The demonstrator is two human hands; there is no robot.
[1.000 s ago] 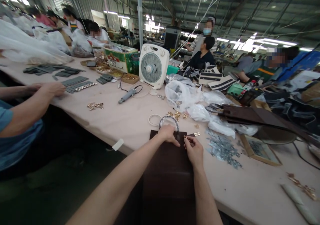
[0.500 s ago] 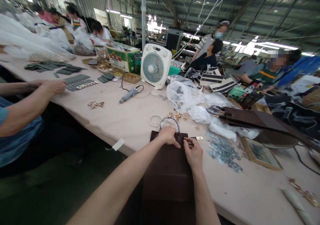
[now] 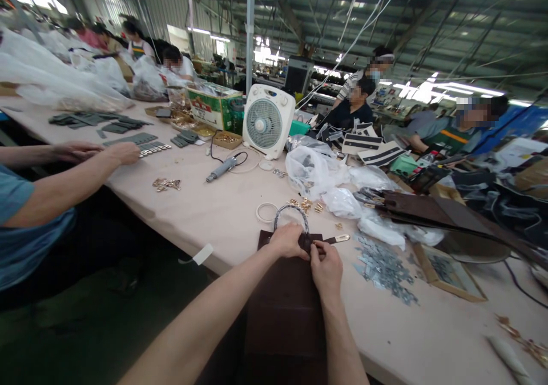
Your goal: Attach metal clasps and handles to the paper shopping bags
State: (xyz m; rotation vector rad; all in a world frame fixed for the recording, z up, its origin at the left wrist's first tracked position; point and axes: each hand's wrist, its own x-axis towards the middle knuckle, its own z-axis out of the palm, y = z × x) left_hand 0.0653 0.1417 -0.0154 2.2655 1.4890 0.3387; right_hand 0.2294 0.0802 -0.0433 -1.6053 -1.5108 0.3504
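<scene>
A dark brown leather bag piece [image 3: 282, 311] hangs over the table's front edge towards me, its upper end on the tabletop. From that end rises a ring-shaped handle [image 3: 291, 207] in clear wrapping. My left hand [image 3: 287, 241] is closed over the upper end at the handle's base, thumb pointing right. Just right of it, my right hand [image 3: 326, 262] pinches at the base of the handle; whatever sits between the fingertips is too small to make out. Beyond these fingers a short dark strap with a gold-coloured metal end [image 3: 342, 238] sticks out to the right.
Metal plates [image 3: 385, 268] lie right, beside a cardboard tray [image 3: 449, 282]. Gold-coloured fittings [image 3: 305, 204] and a white ring [image 3: 266, 212] lie behind the handle. Farther back are a grey electric tool [image 3: 220, 169] and a fan [image 3: 269, 121]. At left, a co-worker's arms [image 3: 85, 171] reach over the table.
My right hand has moved slightly left, its fingertips now against the handle's base beside my left thumb. The strap's metal end has tilted upward. The co-worker's hands have shifted right.
</scene>
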